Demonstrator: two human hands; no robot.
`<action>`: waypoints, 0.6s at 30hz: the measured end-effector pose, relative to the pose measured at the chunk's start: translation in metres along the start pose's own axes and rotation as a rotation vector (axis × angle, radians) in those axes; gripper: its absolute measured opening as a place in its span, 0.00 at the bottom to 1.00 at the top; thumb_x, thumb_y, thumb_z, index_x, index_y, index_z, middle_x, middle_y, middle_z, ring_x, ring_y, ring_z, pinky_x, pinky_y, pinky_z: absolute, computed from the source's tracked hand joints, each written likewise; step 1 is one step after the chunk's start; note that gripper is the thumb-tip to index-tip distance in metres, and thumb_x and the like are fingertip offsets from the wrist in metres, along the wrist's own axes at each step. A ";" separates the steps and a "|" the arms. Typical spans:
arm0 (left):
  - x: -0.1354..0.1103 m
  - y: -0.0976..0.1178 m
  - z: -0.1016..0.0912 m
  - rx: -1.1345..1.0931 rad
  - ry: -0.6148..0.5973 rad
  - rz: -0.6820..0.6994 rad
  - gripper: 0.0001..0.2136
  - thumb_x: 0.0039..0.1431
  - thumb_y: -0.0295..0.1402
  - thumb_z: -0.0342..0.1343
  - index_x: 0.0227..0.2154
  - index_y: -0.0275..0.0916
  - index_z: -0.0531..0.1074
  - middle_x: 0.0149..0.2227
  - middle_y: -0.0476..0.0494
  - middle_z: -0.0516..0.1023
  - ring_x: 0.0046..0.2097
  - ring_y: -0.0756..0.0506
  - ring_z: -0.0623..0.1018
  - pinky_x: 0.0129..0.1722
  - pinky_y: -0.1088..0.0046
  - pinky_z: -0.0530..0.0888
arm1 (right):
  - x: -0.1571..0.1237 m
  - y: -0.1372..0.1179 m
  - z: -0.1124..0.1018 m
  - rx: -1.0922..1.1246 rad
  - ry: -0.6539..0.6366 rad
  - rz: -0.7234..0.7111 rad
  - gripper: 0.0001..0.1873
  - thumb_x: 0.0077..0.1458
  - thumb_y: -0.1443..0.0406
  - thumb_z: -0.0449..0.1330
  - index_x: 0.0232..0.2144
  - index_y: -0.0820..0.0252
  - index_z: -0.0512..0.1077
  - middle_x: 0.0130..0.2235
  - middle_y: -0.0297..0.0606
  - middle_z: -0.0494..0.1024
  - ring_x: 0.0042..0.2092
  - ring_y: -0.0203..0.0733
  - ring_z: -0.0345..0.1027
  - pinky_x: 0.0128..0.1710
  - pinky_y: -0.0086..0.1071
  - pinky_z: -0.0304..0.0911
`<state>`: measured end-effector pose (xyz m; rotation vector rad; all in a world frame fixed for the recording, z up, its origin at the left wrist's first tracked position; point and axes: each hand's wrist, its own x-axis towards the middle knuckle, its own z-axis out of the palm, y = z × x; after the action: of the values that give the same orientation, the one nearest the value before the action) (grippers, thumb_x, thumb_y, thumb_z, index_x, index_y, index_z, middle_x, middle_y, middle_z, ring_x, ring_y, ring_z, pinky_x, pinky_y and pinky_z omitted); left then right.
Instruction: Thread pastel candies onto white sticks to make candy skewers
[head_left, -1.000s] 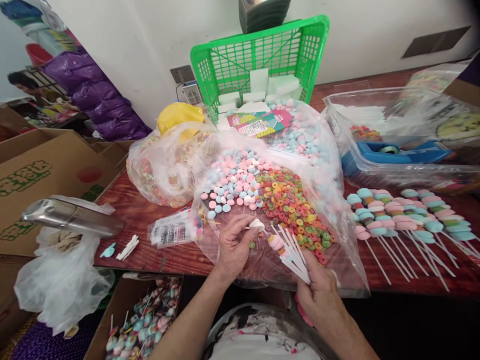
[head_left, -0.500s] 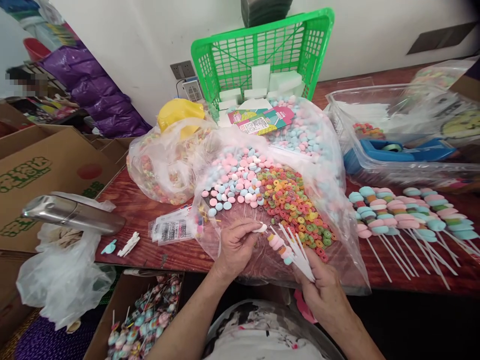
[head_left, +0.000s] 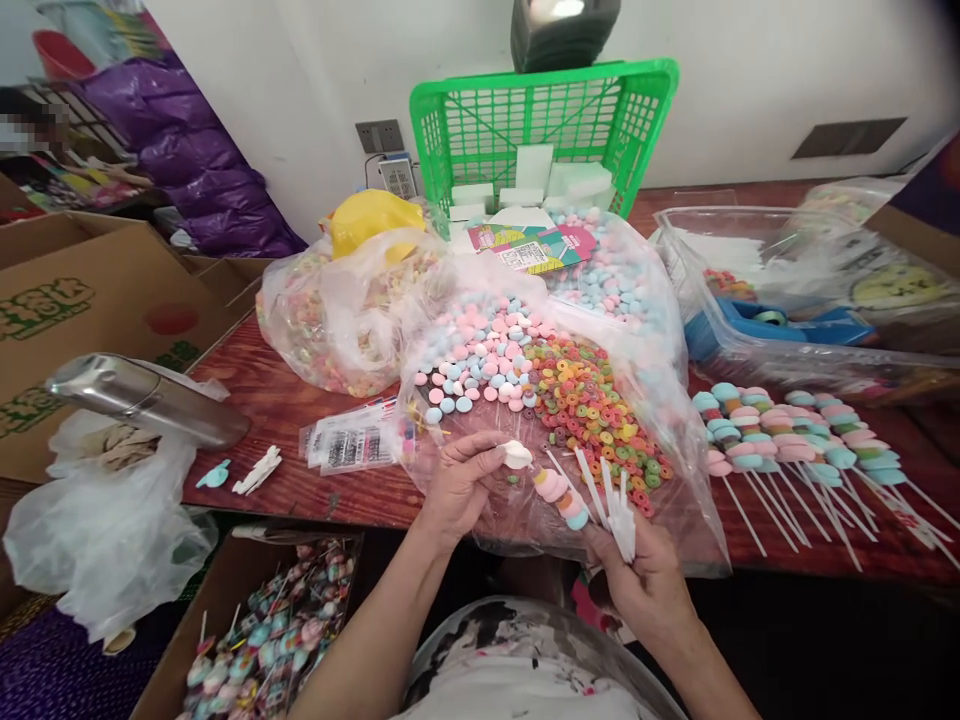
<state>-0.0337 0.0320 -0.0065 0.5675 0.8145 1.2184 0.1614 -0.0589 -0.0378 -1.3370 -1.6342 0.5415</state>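
Steel flask: counter's left edge.
Left hand: fingers pinching white candy, near front edge.
Candy stick: tilted, just right of white candy; contact unclear.
Right hand: fingers closed around white sticks, at front edge.
Loaded sticks: lying side by side near front edge, farther right.

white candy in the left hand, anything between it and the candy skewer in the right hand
Nothing visible stands between them. The white candy, pinched in the left hand, sits close to the upper end of the candy skewer in the right hand; whether they touch is unclear. Bare white sticks fan out beyond the skewer.
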 end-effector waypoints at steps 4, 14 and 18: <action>-0.005 0.005 -0.005 -0.072 0.061 -0.018 0.13 0.33 0.29 0.74 0.27 0.36 0.81 0.29 0.44 0.83 0.30 0.47 0.81 0.33 0.73 0.78 | -0.009 0.001 0.006 -0.001 -0.034 -0.039 0.06 0.57 0.70 0.53 0.35 0.59 0.69 0.22 0.29 0.69 0.22 0.35 0.63 0.23 0.27 0.59; -0.024 -0.017 -0.013 0.233 -0.020 0.364 0.09 0.47 0.32 0.68 0.34 0.42 0.82 0.43 0.42 0.83 0.46 0.44 0.80 0.48 0.68 0.76 | -0.013 -0.014 0.010 -0.088 -0.075 0.046 0.13 0.59 0.67 0.50 0.46 0.61 0.69 0.22 0.30 0.69 0.20 0.37 0.62 0.21 0.28 0.61; -0.024 -0.021 -0.014 0.408 -0.053 0.507 0.10 0.47 0.30 0.68 0.35 0.42 0.82 0.42 0.41 0.83 0.46 0.43 0.80 0.50 0.64 0.76 | -0.015 -0.017 0.008 -0.170 -0.031 0.017 0.13 0.58 0.68 0.51 0.44 0.60 0.70 0.22 0.31 0.71 0.22 0.38 0.65 0.23 0.29 0.62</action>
<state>-0.0361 0.0030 -0.0255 1.1870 0.9106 1.4941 0.1461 -0.0763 -0.0338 -1.4735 -1.7270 0.4429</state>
